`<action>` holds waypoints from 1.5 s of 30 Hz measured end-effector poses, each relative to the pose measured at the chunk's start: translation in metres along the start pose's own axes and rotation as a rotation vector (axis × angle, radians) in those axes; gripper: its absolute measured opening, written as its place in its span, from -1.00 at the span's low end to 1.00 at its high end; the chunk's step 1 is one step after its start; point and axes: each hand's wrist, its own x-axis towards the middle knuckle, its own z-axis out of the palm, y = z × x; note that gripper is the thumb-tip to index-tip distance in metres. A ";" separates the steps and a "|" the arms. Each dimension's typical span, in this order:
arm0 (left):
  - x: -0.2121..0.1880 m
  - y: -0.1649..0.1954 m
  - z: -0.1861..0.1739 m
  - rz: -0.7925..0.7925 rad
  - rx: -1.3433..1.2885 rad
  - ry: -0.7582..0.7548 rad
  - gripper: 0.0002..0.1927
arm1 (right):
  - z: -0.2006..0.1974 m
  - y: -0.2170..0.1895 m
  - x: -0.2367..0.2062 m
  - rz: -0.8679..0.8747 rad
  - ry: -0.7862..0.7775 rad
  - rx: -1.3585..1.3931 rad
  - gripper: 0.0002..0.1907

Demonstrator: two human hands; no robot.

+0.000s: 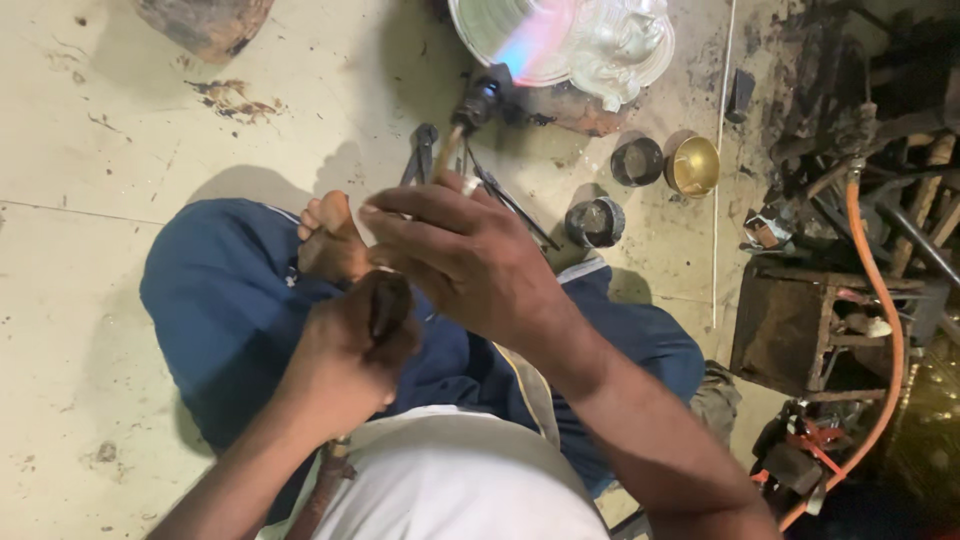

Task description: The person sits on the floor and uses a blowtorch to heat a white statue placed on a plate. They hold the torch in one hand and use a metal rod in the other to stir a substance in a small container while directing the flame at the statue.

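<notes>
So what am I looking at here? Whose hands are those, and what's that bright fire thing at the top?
This one picture comes from a camera worn on a person's head, looking down, so you see their own body from above. They sit cross-legged on a pale stone floor, in blue trousers, with a bare foot showing.

The left hand grips a dark handle. The right hand is around the thin tube of a gas torch. The torch blows a blue and pink flame onto a shiny silver metal piece.

On the floor nearby are a small golden bowl, two little dark pots, and black tongs. An orange hose curls past a rusty metal stand on the right.
</notes>
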 end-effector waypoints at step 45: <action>0.058 -0.292 -0.117 -0.295 -0.447 0.179 -0.62 | 0.051 0.177 -0.195 1.109 -0.253 0.323 -0.27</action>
